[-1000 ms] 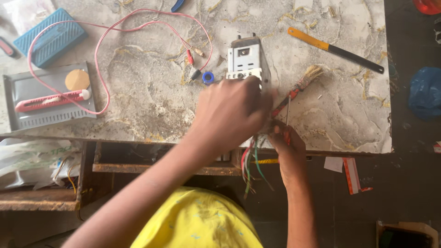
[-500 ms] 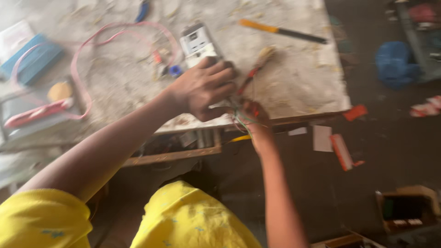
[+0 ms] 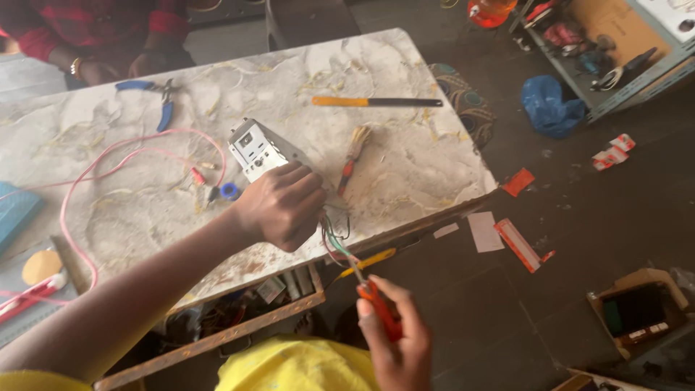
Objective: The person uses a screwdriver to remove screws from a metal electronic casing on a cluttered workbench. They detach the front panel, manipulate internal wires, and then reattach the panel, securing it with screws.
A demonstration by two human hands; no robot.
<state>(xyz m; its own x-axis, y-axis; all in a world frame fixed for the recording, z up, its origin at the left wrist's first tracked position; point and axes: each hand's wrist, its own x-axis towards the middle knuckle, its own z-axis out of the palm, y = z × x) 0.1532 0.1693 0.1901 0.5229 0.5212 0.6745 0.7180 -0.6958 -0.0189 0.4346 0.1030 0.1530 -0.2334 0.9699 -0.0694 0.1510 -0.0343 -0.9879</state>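
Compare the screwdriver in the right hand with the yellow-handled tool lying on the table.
The screwdriver has a red-orange handle and is held in the right hand, off the table edge, its tip up toward the wires. The yellow-handled tool lies flat and untouched at the far side of the table, with a dark shaft that looks longer. Both are slim, straight hand tools.
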